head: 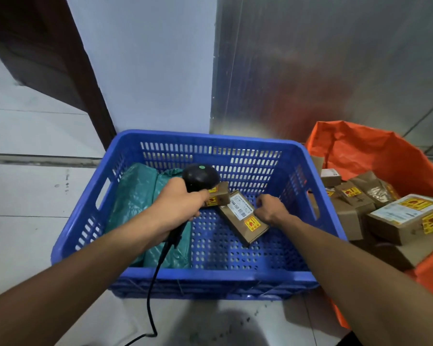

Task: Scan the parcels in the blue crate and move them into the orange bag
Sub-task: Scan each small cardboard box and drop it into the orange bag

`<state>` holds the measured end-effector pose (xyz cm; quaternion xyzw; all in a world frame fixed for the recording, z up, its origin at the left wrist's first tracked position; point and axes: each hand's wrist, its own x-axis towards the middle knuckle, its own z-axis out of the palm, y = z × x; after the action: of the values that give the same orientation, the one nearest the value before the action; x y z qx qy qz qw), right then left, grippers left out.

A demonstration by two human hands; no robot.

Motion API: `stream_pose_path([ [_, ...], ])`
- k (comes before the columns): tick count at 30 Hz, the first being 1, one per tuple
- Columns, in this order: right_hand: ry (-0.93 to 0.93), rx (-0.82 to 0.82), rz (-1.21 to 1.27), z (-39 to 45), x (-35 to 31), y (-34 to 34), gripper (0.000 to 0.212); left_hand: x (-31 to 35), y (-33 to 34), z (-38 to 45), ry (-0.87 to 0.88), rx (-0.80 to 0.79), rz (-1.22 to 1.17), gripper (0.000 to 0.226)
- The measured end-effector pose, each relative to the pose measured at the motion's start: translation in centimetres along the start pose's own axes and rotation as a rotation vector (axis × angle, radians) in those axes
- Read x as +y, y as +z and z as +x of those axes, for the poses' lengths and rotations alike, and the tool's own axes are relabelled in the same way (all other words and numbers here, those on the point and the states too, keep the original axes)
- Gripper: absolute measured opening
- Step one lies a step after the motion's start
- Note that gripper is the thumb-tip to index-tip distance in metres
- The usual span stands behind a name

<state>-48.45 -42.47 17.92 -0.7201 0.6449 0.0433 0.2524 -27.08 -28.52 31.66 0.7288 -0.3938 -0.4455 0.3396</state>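
two boxes (244, 217) in blue crate (205, 280), green mailers (140, 211)

Flat cardboard parcel (244, 217) in blue crate (210, 278): white shipping label reads "12N4A-5525", barcode beside it. Yellow stickers with red marks on several parcels; their print unreadable.

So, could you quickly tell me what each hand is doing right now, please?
Left hand: grips the black scanner, held over the blue crate.
Right hand: fingers curled on the edge of the flat cardboard parcel in the crate.
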Motion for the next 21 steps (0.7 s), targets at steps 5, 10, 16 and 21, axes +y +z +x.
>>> stream_pose_path([
  [5, 0.031, -0.083, -0.069, 2.5, 1.2, 2.6, 0.019, -0.3, 0.3, 0.6, -0.032, -0.019, -0.007, 0.020],
  [10, 0.136, -0.190, -0.068, 5.0, 2.0, 5.7, 0.083, -0.4, 0.3, 0.9, -0.090, -0.005, 0.019, 0.024],
  [16, 0.212, -0.209, -0.040, 7.3, 2.6, 9.5, 0.109, -0.2, -0.3, 1.3, -0.111, 0.037, 0.027, 0.033],
  [21, 0.225, -0.241, -0.094, 8.5, 3.2, 11.8, 0.134, -0.7, -0.7, 1.6, -0.110, 0.057, 0.052, 0.018],
])
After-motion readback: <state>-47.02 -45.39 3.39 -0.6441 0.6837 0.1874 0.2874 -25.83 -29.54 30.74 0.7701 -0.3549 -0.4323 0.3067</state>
